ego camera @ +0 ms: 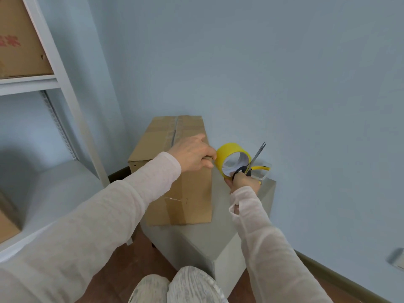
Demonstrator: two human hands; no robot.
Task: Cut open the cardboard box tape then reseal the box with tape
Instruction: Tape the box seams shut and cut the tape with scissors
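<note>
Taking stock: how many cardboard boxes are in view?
3 boxes: one on the stand under the left hand, one on the shelf, one cropped lower left; others may be hidden.

I am getting soft, even light, fairly bright, with a cool blue cast off the wall (284, 73). I cannot tell where the source sits. Shadows are weak and fuzzy-edged. A dim patch lies at lower left below the shelf (28, 83), and the table (231, 265) shows its right side face brighter than its left. A thin sheen catches the clear tape strip (172, 198) on the cardboard box (192, 206). The wide lens bows the shelf upright and the skirting board (349, 283) towards the edges. The sleeves (65, 237) nearest the camera look soft, the scissors (259, 153) blades are slightly smeared, and the bottom right corner is a blur.
</note>
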